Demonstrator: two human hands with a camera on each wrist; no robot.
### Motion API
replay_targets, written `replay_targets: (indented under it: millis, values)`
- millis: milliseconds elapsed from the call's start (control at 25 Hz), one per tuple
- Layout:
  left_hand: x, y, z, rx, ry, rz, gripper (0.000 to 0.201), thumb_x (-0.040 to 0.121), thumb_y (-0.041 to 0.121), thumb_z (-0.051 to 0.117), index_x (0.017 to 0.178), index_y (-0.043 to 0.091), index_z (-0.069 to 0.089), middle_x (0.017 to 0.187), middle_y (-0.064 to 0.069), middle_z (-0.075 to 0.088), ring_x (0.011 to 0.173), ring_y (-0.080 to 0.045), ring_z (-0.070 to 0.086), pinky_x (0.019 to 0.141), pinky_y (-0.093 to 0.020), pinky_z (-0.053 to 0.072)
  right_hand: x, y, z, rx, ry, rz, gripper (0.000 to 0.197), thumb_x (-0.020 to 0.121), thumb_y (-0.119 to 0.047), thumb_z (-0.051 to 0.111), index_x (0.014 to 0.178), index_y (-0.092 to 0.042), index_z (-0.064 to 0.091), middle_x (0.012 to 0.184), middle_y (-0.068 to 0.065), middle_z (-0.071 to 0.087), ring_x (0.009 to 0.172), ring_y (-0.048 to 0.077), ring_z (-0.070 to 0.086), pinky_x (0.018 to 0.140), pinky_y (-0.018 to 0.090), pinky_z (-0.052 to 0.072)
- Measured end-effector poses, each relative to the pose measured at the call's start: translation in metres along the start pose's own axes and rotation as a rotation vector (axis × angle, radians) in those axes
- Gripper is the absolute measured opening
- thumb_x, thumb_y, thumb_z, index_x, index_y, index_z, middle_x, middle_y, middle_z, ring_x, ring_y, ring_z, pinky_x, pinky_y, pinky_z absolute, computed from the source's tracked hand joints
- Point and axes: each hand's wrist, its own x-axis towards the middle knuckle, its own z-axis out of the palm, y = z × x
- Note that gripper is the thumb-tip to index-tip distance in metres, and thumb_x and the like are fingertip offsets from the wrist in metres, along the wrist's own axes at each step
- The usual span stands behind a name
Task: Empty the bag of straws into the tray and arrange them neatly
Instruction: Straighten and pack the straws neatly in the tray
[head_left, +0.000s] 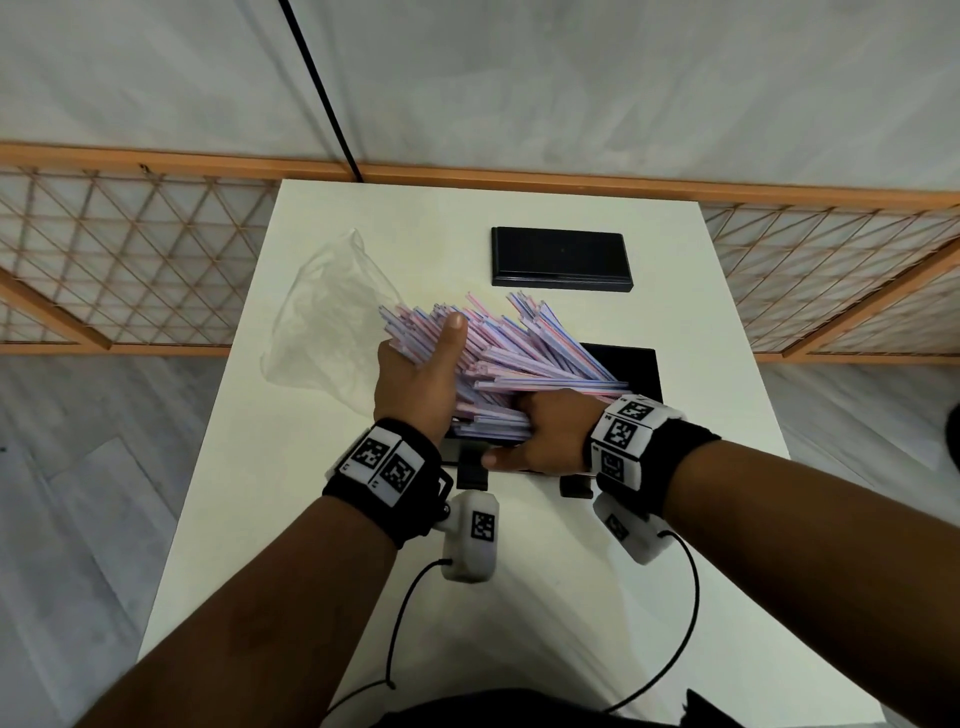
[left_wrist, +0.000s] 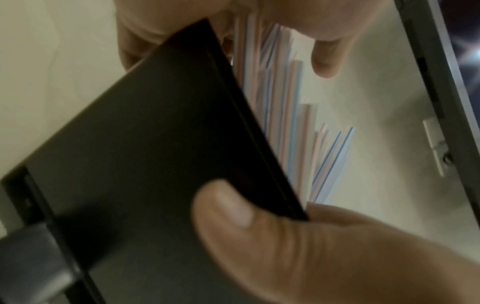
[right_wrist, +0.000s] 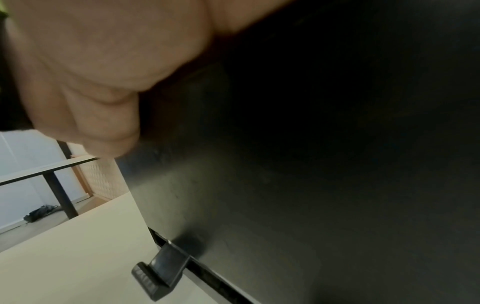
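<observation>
Left hand (head_left: 415, 379) cupped fanned straws (head_left: 524, 358), thumb flat; right hand (head_left: 540, 436) gripped near ends over tray (head_left: 641, 364). Light, slippery, springy: best squeezed mid-bundle.

straws (head_left: 524, 358): pink- and blue-striped, thick fanned bundle, lay slanted over black tray, far ends splayed and uneven | tray (head_left: 641, 366): black, rectangular, flat on white desk, mostly covered | bag (head_left: 324, 317): clear plastic, crumpled, emptied, lay left of straws
</observation>
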Motion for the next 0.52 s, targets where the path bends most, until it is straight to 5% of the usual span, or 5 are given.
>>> replay_targets:
  millis: [200,320,520]
  values:
    - [-0.004,0.005,-0.001,0.039,-0.021,0.028,0.090,0.055,0.088,0.072,0.120,0.027,0.063,0.113,0.007,0.074,0.104,-0.015,0.072,0.101,-0.045,0.055,0.011,0.006,0.004,-0.102,0.007,0.037,0.086,0.068,-0.090,0.049,0.125,-0.028,0.061,0.120,0.003,0.067,0.111,0.024,0.060,0.098,0.033,0.046]
    - [-0.003,-0.004,-0.002,0.099,-0.052,-0.002,0.101,0.049,0.093,0.070,0.127,0.029,0.062,0.119,0.008,0.073,0.109,-0.015,0.071,0.102,-0.044,0.054,0.018,0.010,0.013,-0.134,0.027,0.020,0.113,0.051,-0.106,0.031,0.138,-0.037,0.050,0.137,0.000,0.060,0.127,0.023,0.053,0.109,0.041,0.041]
    - [-0.014,-0.002,0.003,0.189,-0.045,0.030,0.108,0.050,0.093,0.064,0.131,0.023,0.052,0.125,0.007,0.066,0.112,-0.016,0.066,0.104,-0.036,0.051,0.012,0.011,0.005,-0.092,0.096,0.005,0.107,0.054,-0.095,0.050,0.140,-0.031,0.048,0.137,0.000,0.059,0.126,0.022,0.053,0.110,0.036,0.040]
